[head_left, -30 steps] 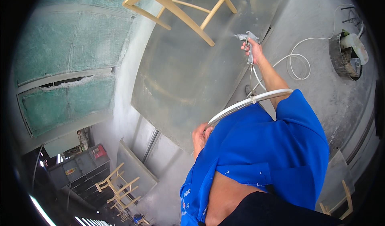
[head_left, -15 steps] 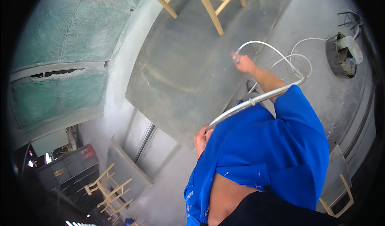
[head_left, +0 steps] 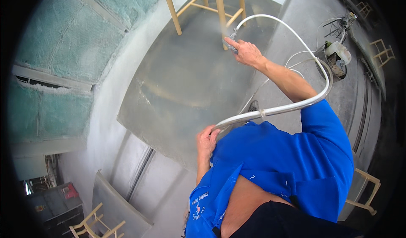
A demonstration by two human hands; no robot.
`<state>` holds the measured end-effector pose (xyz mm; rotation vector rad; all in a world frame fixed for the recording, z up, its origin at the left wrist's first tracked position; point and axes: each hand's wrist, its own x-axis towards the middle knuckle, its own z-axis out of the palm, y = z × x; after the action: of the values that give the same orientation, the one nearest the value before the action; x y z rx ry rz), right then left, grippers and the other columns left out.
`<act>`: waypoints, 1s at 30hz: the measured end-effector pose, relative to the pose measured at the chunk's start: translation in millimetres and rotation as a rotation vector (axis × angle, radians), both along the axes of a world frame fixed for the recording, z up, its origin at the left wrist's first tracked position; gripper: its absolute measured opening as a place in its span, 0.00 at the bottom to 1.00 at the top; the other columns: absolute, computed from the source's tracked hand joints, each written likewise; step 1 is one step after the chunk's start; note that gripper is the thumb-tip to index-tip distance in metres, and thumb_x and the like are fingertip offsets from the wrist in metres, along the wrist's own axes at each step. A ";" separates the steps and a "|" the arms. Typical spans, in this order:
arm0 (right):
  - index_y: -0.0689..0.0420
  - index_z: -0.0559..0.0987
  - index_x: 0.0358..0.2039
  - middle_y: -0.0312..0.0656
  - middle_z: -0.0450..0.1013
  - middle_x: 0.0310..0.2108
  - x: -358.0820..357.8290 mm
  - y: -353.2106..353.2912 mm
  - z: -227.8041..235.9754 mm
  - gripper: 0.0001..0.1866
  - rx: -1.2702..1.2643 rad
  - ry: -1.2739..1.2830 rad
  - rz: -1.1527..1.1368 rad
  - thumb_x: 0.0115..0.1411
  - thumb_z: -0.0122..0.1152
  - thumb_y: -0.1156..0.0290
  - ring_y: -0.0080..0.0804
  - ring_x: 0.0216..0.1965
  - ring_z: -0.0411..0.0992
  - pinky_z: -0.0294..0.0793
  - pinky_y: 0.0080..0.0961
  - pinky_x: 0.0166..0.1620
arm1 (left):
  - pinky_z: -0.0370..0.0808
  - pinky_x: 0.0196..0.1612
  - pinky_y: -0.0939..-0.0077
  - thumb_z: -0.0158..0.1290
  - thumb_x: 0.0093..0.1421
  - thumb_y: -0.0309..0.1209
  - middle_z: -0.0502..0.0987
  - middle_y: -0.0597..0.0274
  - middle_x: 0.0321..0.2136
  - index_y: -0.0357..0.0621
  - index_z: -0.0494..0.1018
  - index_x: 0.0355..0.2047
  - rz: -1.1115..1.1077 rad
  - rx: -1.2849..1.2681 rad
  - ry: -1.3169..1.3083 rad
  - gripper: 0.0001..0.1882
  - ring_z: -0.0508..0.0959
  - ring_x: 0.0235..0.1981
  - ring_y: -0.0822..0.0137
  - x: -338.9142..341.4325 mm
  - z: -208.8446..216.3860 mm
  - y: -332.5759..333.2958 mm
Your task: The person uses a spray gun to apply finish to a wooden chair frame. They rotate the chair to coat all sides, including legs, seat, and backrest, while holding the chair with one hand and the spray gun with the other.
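Note:
My right hand [head_left: 248,53] is stretched forward and closed around a small metal spray gun [head_left: 231,45]. A pale haze hangs between the gun and the legs of a light wooden chair [head_left: 220,9] in front of it. From the gun a white hose [head_left: 291,30] arcs out to the right and curves back past my right elbow. It runs with a clear tube across the front of my blue shirt to my left hand [head_left: 207,140]. The fingers of that hand are wrapped round the hoses near my waist.
The chair stands on a large grey board [head_left: 177,81]. Dusty green filter panels [head_left: 63,39] line the left side. At right a round container [head_left: 336,62] holds a whitish jug. More wooden chairs stand at lower left [head_left: 95,225], lower right [head_left: 366,191] and far right [head_left: 382,52].
My right hand has moved forward and left with the spray gun, closer to the chair, and haze now shows there. The hose arc has widened. My left hand still grips the hoses.

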<state>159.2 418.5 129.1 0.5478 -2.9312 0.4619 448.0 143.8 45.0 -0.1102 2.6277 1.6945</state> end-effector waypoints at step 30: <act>0.51 0.79 0.55 0.36 0.76 0.27 -67.4 14.4 371.0 0.20 -0.582 0.120 -0.109 0.65 0.61 0.58 0.24 0.27 0.74 0.73 0.26 0.27 | 0.76 0.30 0.67 0.66 0.61 0.33 0.81 0.54 0.26 0.43 0.83 0.41 -0.238 0.020 0.317 0.10 0.80 0.24 0.59 -21.3 106.1 41.4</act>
<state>91.8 432.9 500.2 0.3172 -2.5132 1.1602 426.6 185.2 151.1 0.4918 2.6923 1.7805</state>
